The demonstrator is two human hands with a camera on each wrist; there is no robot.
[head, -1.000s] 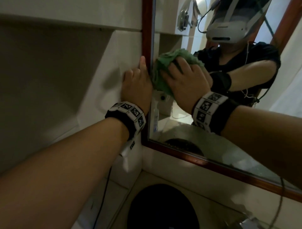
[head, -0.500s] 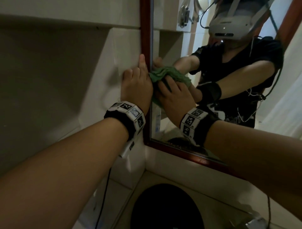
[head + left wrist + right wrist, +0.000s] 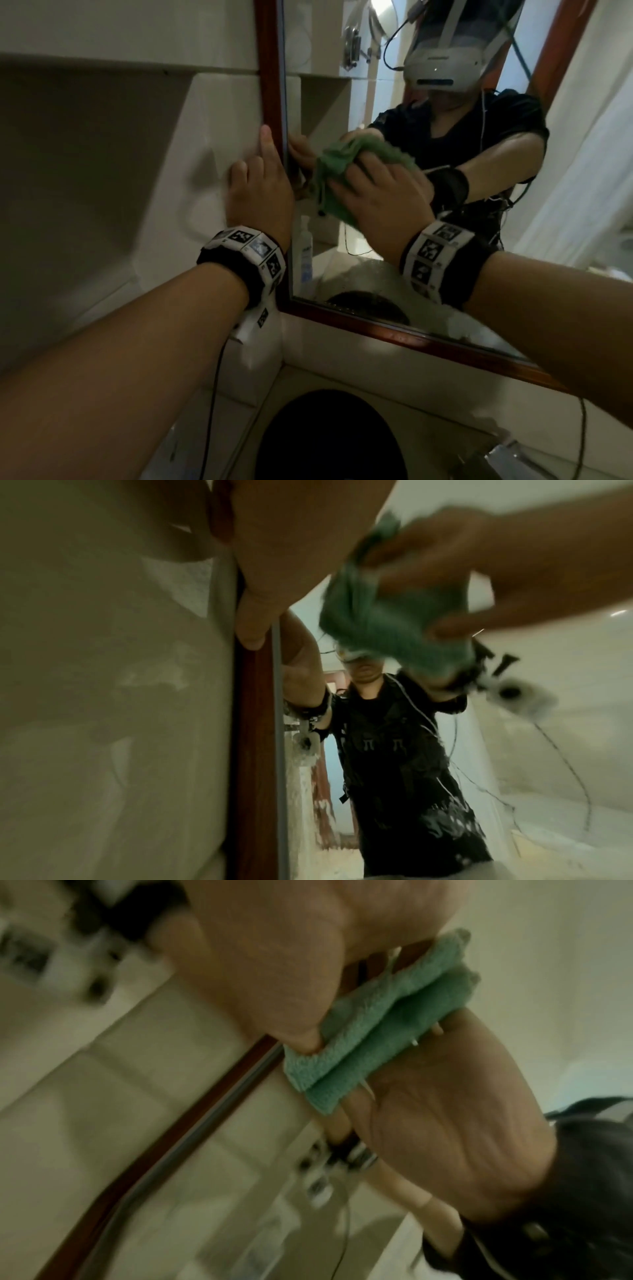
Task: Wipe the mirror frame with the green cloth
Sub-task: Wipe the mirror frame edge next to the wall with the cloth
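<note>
The mirror has a red-brown wooden frame [image 3: 270, 85], [image 3: 255, 723], [image 3: 171, 1137]. My left hand [image 3: 260, 195] lies flat on the pale wall at the frame's left upright, fingers straight and pointing up. In the left wrist view its thumb tip [image 3: 251, 626] rests on the wood. My right hand [image 3: 380, 202] grips the bunched green cloth [image 3: 334, 171], [image 3: 377, 626], [image 3: 377, 1031]. It presses the cloth on the glass a little right of that upright, level with my left hand. The right wrist view shows my thumb pinching the cloth, and cloth and hand reflected in the glass.
The frame's bottom rail [image 3: 428, 339] runs down to the right. Below it lie a pale counter and a round black basin [image 3: 329, 438], with a metal tap [image 3: 507, 459] at the lower right. A thin cable [image 3: 214, 411] hangs from my left wrist. The glass reflects a white bottle [image 3: 306, 250].
The cloth slid down along the frame's inner edge, then moved a little right onto the glass. My left hand stayed on the wall by the frame.
</note>
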